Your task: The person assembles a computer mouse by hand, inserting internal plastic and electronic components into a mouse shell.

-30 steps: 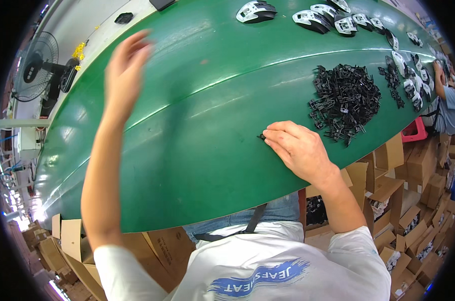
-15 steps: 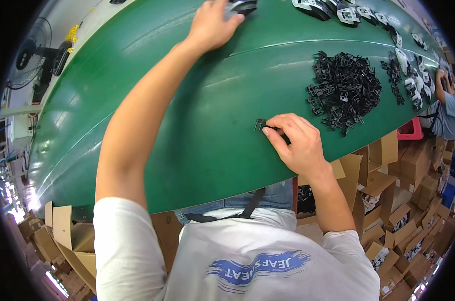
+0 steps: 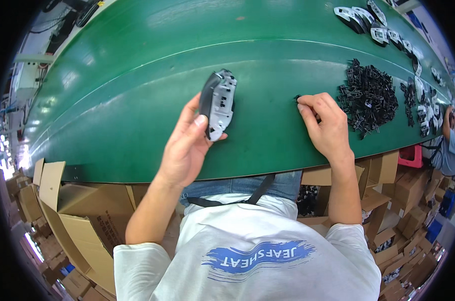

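Note:
My left hand (image 3: 185,145) grips a curved plastic housing (image 3: 220,104) with a black outer shell and a light grey inner side, raised over the green table. Its inner side, with small dark slots, faces right. My right hand (image 3: 327,123) is closed in a pinch on a small black plastic clip (image 3: 298,98), mostly covered by the fingertips. Just right of that hand lies a heap of black plastic clips (image 3: 370,100) on the green tabletop (image 3: 267,145). The two hands are apart.
More black-and-white housings (image 3: 380,35) lie along the table's far right, beside a smaller row of black parts (image 3: 410,100). Open cardboard boxes (image 3: 94,210) stand below the near edge, left and right. A pink-red stool (image 3: 411,156) and another person (image 3: 451,135) are at the right.
My left hand has come back from the far side of the table with the housing, now held in front of me. My right hand has shifted right and slightly away, still pinching the clip.

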The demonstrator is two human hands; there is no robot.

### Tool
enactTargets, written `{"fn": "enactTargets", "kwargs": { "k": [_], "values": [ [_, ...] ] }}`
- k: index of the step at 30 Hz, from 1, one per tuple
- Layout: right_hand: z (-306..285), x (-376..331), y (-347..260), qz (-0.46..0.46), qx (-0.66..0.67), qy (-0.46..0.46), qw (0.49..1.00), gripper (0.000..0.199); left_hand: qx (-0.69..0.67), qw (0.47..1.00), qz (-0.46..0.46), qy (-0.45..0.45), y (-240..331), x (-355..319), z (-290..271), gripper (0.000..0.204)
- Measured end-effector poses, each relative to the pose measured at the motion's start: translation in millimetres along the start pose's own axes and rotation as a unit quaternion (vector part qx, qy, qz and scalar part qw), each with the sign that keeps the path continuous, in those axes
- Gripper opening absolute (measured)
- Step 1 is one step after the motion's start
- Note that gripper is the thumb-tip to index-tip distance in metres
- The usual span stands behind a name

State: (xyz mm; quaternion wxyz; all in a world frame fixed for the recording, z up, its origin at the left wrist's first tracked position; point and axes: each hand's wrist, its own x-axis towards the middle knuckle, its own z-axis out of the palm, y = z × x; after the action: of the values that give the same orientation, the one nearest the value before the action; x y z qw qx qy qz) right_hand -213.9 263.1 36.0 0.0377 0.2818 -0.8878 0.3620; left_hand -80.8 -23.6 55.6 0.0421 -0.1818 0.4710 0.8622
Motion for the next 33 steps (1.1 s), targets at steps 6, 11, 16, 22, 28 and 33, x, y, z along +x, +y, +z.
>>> {"fn": "enactTargets", "kwargs": {
  "k": [6,11,16,22,28,33],
  "values": [
    [-4.2,-0.1,2.2,0.003,-0.098,0.011,0.995,0.012,-0.097,0.995,-0.003,-0.009,-19.0,-7.5,-0.7,0.052],
    [-11.9,-8.1,-11.2,0.158,0.000,-0.003,0.987,0.009,-0.154,0.987,-0.019,-0.050,-22.8,-2.5,1.1,0.047],
    [-11.2,-28.8,-70.0,0.101,0.265,-0.007,0.959,0.013,-0.268,0.950,-0.061,-0.149,-31.2,-6.8,7.8,0.049],
    [3.8,-18.2,-110.8,0.113,0.367,-0.012,0.923,0.009,-0.302,0.932,-0.055,-0.195,-36.5,-17.5,20.8,0.052],
    [31.4,-14.7,-89.0,-0.118,0.063,0.136,0.982,0.014,-0.285,0.944,-0.076,-0.147,-41.4,-29.5,26.3,0.050],
    [27.0,-16.4,-88.0,-0.151,0.047,0.120,0.980,0.015,-0.339,0.919,-0.091,-0.180,-47.5,-26.7,21.2,0.049]
  ]
}}
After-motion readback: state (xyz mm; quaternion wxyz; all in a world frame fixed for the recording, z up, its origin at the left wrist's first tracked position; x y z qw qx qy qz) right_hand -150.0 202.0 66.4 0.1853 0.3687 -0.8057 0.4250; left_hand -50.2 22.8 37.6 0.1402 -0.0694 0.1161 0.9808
